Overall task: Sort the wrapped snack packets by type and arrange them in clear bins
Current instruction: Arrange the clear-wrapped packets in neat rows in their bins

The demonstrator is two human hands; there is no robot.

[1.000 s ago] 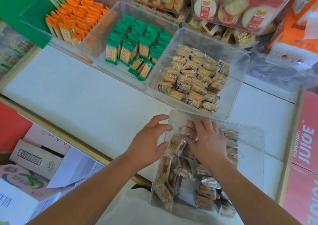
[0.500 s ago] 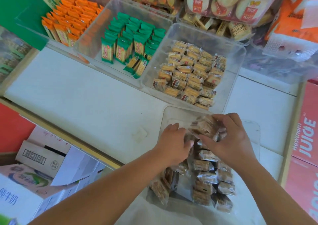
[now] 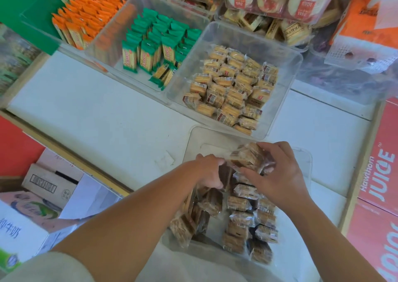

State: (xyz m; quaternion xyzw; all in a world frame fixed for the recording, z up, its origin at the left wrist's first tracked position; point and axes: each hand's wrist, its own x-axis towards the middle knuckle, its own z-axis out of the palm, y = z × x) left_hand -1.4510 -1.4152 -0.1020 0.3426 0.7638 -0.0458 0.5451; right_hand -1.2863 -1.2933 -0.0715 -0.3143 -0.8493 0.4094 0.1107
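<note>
Near on the worktop: near bin, clear, filled with brown packets through its near and right parts, bare at the far end. Over that far end, right hand, grip clamped on a bundle of the same packets, thumb on the near side, fingers on the far side. Just left of it, left hand, fingers curled down among the packets; cannot tell whether that grip holds one. Just beyond the near bin, far bin, clear, with tan packets heaped inside. Left of that, third bin with green packets, mostly upright, a few tipped over at the near side. Farther left, orange packets in rows. Off the worktop: cartons at near left, red juice box at right.
</note>
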